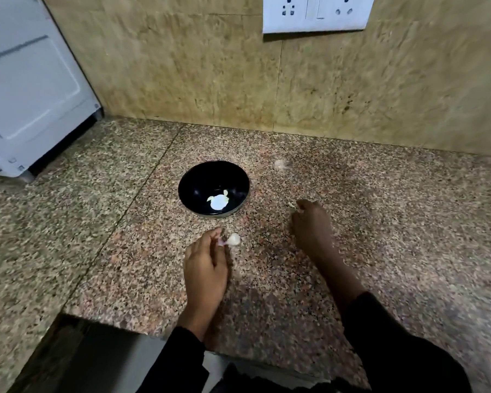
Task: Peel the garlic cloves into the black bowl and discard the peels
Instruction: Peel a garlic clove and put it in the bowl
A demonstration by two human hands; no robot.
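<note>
My left hand (206, 268) sits low over the tabletop (380, 222), just near of the black bowl (199, 177). Left grip: fingertips pinching a garlic clove (233, 239) by its thin pinkish tail end; the fat white end points right and lies on or just above the stone, can't tell which. My right hand (311, 225) is further right, about level with the bowl's near rim, knuckles up, fingers curled down. Right grip: fingertips pressed together on a small pale scrap, looks like a garlic peel (292, 205), poking out at the hand's far-left edge. Blurry, so not sure how much is in there.

Bowl is middle of the speckled granite, apart from both hands. Inside it: peeled garlic cloves (219, 201), white, bunched at the near side of the bottom. One more pale bit (279, 164) lies on the tabletop to the right of the bowl's far rim, too smeared to tell clove from skin.

Far left: white appliance (29, 89) against the tan tiled wall (210, 80). Far right, on the wall: white socket plate (315, 12). Both my sleeves are black.
</note>
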